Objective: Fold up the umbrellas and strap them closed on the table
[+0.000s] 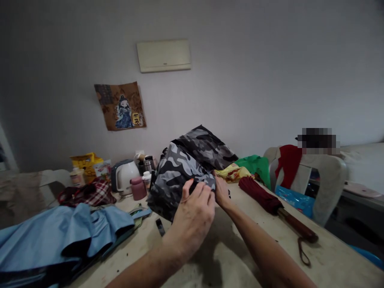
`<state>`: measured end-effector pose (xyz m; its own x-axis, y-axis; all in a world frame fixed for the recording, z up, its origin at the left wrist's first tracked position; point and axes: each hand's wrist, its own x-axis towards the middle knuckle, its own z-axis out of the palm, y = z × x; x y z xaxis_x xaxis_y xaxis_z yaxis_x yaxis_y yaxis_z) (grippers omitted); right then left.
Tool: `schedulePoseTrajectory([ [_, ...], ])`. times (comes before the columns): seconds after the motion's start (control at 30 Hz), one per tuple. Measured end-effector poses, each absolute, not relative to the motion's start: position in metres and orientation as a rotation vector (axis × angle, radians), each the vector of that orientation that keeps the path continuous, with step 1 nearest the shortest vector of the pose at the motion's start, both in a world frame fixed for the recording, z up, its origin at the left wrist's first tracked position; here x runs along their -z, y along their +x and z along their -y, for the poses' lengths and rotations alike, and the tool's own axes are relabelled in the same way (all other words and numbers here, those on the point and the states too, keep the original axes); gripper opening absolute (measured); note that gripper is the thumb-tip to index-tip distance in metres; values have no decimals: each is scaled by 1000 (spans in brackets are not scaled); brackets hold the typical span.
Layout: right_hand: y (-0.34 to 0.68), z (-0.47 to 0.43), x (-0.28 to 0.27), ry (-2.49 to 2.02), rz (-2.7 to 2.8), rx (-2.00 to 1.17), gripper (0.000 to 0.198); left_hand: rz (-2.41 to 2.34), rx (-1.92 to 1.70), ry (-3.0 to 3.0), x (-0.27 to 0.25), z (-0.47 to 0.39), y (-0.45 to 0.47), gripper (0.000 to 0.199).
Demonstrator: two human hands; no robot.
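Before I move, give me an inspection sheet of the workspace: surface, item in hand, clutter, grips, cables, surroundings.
Surface: pale table, with scattered dark specks.
Item in hand: grey camouflage umbrella, its fabric loosely bunched.
Clutter: blue fabric at the left; white kettle and pink container farther back; maroon umbrella lying at the right, green bag behind it.
Grips: left grip curled against the camouflage fabric; right grip at its right side, fingers partly hidden. How firmly either holds can't be told.
Cables: nothing seen.
Surroundings: wall with poster and pale panel; red cloth on a chair at the right.
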<state>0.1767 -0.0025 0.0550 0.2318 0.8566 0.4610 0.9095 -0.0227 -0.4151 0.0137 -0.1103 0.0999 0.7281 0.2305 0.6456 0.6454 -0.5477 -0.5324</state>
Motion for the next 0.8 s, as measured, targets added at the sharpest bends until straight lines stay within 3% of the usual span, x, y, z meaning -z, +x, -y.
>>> schedulePoseTrajectory([
  [0.1,178,6,-60,-1892,1616,82,29,746,614,-2175,-96,99,12,24],
  [0.23,181,6,-64,-1900,1617,59,26,601,519,-2155,-86,94,9,45],
  [0.4,178,3,-60,-1922,1601,75,28,608,564,-2209,-86,89,11,20],
  [0.67,182,-2,-59,-1908,1483,17,37,292,593,-2426,-89,105,-6,17],
  [0.8,187,-9,-54,-1897,1498,-31,31,322,571,-2433,-89,107,-12,16],
])
